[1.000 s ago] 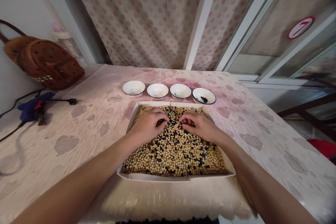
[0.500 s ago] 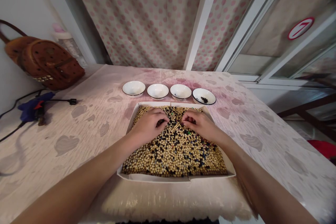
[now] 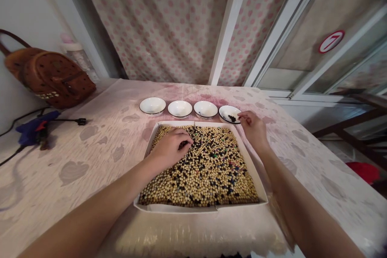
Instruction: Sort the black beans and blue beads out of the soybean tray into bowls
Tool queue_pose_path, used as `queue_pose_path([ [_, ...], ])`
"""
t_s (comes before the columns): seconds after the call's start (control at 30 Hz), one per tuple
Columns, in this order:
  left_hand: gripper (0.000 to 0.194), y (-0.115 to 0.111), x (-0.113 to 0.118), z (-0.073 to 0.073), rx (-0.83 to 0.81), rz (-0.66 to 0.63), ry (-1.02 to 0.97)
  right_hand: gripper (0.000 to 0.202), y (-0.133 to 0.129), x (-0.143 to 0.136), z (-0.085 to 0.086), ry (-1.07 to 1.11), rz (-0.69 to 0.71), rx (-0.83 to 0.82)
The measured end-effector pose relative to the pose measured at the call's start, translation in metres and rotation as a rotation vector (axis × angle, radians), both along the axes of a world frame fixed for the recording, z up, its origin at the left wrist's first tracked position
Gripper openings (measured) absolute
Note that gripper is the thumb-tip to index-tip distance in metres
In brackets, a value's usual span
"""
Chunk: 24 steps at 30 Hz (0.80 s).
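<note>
Right hand (image 3: 254,129) moved from round beads (image 3: 208,171) to the rightmost glossy bowl (image 3: 226,111).

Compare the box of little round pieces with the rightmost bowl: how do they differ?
The box is larger and four-sided; the rightmost bowl is smaller and round. The box holds a broad layer of mixed pieces, mostly tan and dark; the bowl holds a small dark cluster. The left hand is over the box, the right hand at the bowl's rim. Both containers are white inside.
</note>
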<state>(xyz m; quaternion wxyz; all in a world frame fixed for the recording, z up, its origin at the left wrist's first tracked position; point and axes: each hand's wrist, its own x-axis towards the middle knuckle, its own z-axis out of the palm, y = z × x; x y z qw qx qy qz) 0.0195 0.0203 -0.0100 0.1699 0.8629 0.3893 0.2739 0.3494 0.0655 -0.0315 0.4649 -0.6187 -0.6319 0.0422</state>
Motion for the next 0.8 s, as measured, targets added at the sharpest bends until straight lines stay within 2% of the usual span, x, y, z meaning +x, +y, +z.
queue_pose_path([
  [0.2,0.016,0.001,0.000,-0.001,0.016,-0.011,-0.013,0.028,0.001,0.002,-0.005,-0.108,-0.017,-0.043],
  [0.33,0.016,0.000,0.000,-0.002,0.026,-0.010,-0.013,0.027,-0.010,-0.011,0.009,-0.071,0.010,0.023],
  [0.4,0.017,0.000,0.000,-0.001,0.021,-0.009,-0.014,0.025,-0.021,-0.026,0.021,-0.032,0.118,0.033],
  [0.43,0.017,0.000,0.000,-0.001,0.021,-0.010,-0.015,0.024,-0.027,-0.036,0.027,-0.029,0.217,0.016],
  [0.57,0.016,0.001,0.000,0.000,0.030,-0.019,-0.022,0.030,-0.053,-0.078,0.045,-0.163,0.739,-0.156],
  [0.6,0.016,0.001,0.000,0.000,0.031,-0.021,-0.021,0.032,-0.058,-0.086,0.046,-0.202,0.821,-0.197],
  [0.67,0.015,0.001,0.000,0.000,0.032,-0.022,-0.018,0.038,-0.063,-0.096,0.046,-0.266,0.907,-0.260],
  [0.8,0.015,0.001,0.000,0.000,0.018,-0.014,-0.011,0.041,-0.061,-0.089,0.042,-0.307,0.906,-0.316],
])
